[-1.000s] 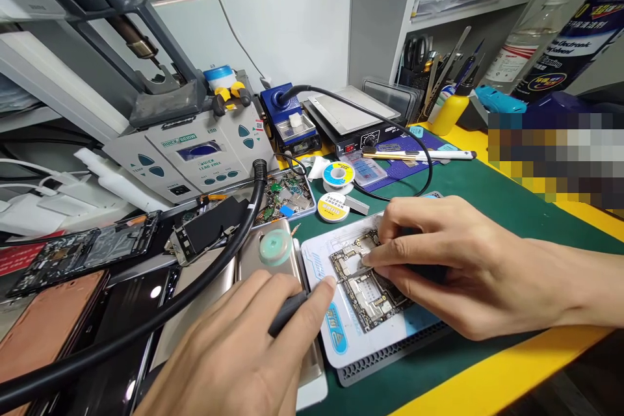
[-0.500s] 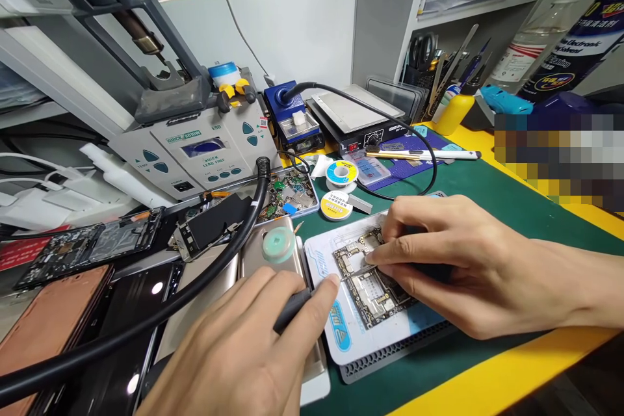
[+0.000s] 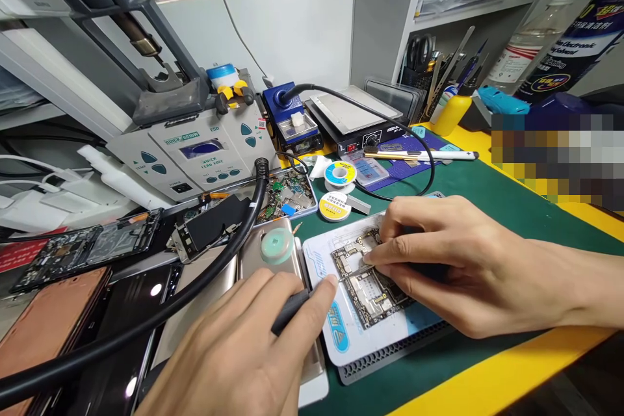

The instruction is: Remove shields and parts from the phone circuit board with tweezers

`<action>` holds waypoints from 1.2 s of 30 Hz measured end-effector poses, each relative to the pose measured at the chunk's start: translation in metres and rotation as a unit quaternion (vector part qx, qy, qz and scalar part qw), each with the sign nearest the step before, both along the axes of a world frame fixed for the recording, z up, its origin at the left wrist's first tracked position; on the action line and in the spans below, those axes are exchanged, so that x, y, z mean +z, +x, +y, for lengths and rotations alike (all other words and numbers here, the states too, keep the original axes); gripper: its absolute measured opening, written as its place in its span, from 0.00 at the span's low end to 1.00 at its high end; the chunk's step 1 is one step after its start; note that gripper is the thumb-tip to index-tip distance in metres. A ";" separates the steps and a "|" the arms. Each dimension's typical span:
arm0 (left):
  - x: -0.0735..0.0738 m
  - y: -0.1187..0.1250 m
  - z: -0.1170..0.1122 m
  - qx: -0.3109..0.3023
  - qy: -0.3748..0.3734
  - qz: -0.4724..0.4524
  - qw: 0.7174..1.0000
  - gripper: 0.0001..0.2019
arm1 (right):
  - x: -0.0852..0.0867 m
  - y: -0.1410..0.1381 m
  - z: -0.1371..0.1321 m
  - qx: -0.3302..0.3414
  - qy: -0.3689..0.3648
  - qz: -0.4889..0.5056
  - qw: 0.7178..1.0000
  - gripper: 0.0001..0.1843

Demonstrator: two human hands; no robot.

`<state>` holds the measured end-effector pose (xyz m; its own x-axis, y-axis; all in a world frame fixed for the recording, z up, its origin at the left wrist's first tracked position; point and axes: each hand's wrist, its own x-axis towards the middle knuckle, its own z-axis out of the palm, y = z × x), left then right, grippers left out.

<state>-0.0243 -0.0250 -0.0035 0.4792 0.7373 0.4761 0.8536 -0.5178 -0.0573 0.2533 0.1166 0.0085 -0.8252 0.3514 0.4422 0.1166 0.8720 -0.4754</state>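
Observation:
My left hand [image 3: 248,344] is closed around a dark-handled tool [image 3: 291,311], whose thin metal end reaches past my fingertip toward a phone circuit board [image 3: 375,296]. The board lies on a white and light-blue work mat [image 3: 331,351] over a grey ribbed base. Above the board's upper right part, my right hand [image 3: 443,260] is closed, thumb and fingers pinched together with the tips at the board. What they hold is hidden from me; something dark shows under the palm.
A black hose [image 3: 214,273] crosses the left side from the hot-air station [image 3: 195,149]. Phones, including a copper-coloured one [image 3: 63,325], lie beneath it. Solder spools [image 3: 340,173], a tray of board scraps [image 3: 287,195], a hot plate [image 3: 355,114] and a brush [image 3: 419,155] stand behind the mat.
Almost nothing differs. The whole view has shifted a few pixels, and both hands keep their places at the board.

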 end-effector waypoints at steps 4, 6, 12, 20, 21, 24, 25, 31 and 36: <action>0.000 -0.002 0.002 0.007 -0.023 0.016 1.000 0.24 | 0.000 -0.001 0.001 0.002 0.005 0.000 1.000 0.13; 0.001 -0.002 0.003 0.001 -0.016 0.010 1.000 0.24 | 0.000 -0.001 0.000 -0.002 0.006 0.003 1.000 0.13; 0.004 0.002 0.001 0.009 -0.008 0.001 1.000 0.24 | 0.001 -0.001 -0.001 -0.003 0.009 -0.002 1.000 0.13; 0.001 -0.001 0.003 0.001 -0.004 -0.005 1.000 0.24 | 0.001 0.000 0.001 -0.004 0.014 -0.004 1.000 0.13; 0.001 0.000 0.003 -0.003 0.003 -0.007 1.000 0.24 | 0.001 0.000 0.001 -0.004 0.013 -0.003 1.000 0.13; 0.000 0.000 0.002 -0.003 0.006 -0.005 1.000 0.25 | 0.001 0.000 0.001 -0.002 0.011 -0.002 1.000 0.13; -0.001 -0.001 0.002 -0.002 0.007 -0.004 1.000 0.25 | 0.002 0.000 0.001 -0.002 0.011 -0.002 1.000 0.13; -0.005 -0.004 0.000 -0.010 -0.001 -0.005 1.000 0.29 | 0.001 -0.001 -0.001 0.000 0.017 -0.002 1.000 0.13; -0.002 -0.002 -0.002 0.012 -0.018 0.001 1.000 0.29 | 0.000 -0.001 0.000 -0.005 0.015 0.000 1.000 0.13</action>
